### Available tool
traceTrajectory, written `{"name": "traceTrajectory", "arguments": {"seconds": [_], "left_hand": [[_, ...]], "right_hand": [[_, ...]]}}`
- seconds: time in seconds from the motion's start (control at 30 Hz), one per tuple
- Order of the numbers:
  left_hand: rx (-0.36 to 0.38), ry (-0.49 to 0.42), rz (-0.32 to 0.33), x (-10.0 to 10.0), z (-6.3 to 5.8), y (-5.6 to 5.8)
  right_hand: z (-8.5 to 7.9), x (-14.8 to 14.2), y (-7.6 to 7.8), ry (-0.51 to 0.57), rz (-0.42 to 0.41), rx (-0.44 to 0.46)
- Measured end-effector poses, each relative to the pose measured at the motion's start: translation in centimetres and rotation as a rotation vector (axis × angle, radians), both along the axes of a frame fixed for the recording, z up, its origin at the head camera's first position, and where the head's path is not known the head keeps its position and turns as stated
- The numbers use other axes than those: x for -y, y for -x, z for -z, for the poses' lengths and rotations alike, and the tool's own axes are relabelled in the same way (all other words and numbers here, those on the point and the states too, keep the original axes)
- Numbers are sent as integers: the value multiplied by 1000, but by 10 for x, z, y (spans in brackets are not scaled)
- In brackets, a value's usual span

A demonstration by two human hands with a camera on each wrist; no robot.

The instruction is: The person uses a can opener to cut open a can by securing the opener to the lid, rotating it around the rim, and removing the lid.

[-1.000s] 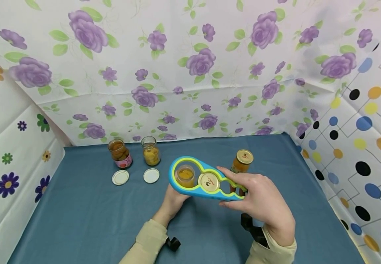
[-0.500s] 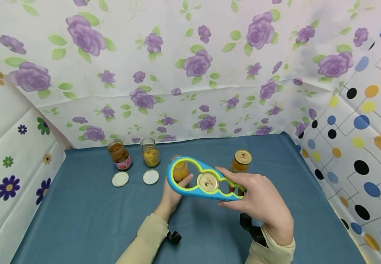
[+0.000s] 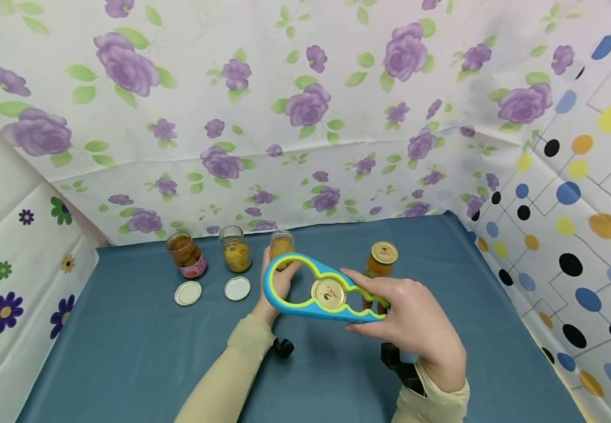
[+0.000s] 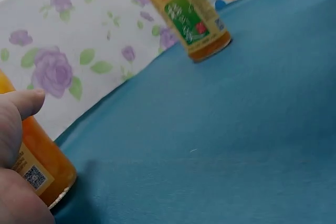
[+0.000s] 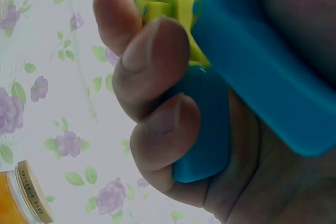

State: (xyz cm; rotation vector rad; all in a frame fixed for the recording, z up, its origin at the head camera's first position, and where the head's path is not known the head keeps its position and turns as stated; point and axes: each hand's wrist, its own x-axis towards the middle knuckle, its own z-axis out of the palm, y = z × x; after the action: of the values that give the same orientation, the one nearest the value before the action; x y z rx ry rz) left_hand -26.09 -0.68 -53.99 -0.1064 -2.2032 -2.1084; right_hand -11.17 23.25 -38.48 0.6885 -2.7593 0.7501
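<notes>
My left hand (image 3: 279, 283) grips an open glass jar of orange fruit (image 3: 282, 239) beside the other open jars at the back. The left wrist view has that jar's base (image 4: 56, 179) low against the cloth, with thumb and fingers around its side. In my right hand (image 3: 419, 314) is a blue and green jar opener (image 3: 305, 310), held by its narrow end above the table. A gold jar lid (image 3: 329, 293) sits in the opener's middle opening. Up close, the right wrist view has fingers curled around the blue handle (image 5: 205, 124).
Two open jars, one of brown fruit (image 3: 186, 255) and one of yellow fruit (image 3: 235, 249), stand at back left. Before them lie two white lids, one left (image 3: 188, 293), one right (image 3: 238, 288). Behind my right hand stands a gold-lidded jar (image 3: 382, 258). Patterned cloth walls (image 3: 305, 176) enclose the table.
My left hand has carried the open jar from under the opener's large ring away to the back left, beside the other open jars. The right hand and opener stay nearly in place.
</notes>
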Motion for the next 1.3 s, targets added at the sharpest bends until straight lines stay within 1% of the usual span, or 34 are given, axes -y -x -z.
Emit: {"name": "traceTrajectory", "arguments": {"seconds": [0.13, 0.17, 0.3, 0.37, 0.47, 0.53, 0.63, 0.73, 0.8, 0.9, 0.97, 1.03, 1.13, 1.2, 1.3], "left_hand": [[-21, 13, 7, 0, -2, 13], [-26, 32, 5, 0, 0, 16], [-6, 86, -8, -1, 12, 28], [-4, 113, -17, 1, 19, 31], [-9, 111, -17, 2, 22, 35], [9, 90, -18, 2, 22, 38], [63, 71, -24, 1, 19, 40], [106, 97, -34, -2, 16, 45], [100, 110, -35, -6, 14, 49], [105, 102, -62, -13, 8, 55], [114, 92, -92, -14, 7, 56], [154, 97, -124, -14, 9, 55], [185, 104, -125, -12, 13, 51], [199, 91, -106, -10, 12, 45], [195, 44, -65, -4, 7, 28]], "right_hand": [[-1, 0, 3, -3, 6, -11], [-1, -1, 3, -5, 9, -12], [0, -2, 1, -5, 11, -6], [1, 0, -1, -4, 11, 0], [1, 2, -3, 2, 11, 3], [1, 3, -3, -1, 10, 4], [1, 5, -2, -12, 3, 7], [0, 6, 0, -27, 3, 1], [-1, 6, 2, -36, 10, -12], [-3, 6, 5, -49, 4, -25], [-4, 7, 6, -50, -14, -24], [-4, 8, 6, -49, -31, -20], [-3, 9, 6, -47, -29, -22], [-2, 10, 4, -47, -20, -17], [1, 10, 3, -45, -19, -1]]}}
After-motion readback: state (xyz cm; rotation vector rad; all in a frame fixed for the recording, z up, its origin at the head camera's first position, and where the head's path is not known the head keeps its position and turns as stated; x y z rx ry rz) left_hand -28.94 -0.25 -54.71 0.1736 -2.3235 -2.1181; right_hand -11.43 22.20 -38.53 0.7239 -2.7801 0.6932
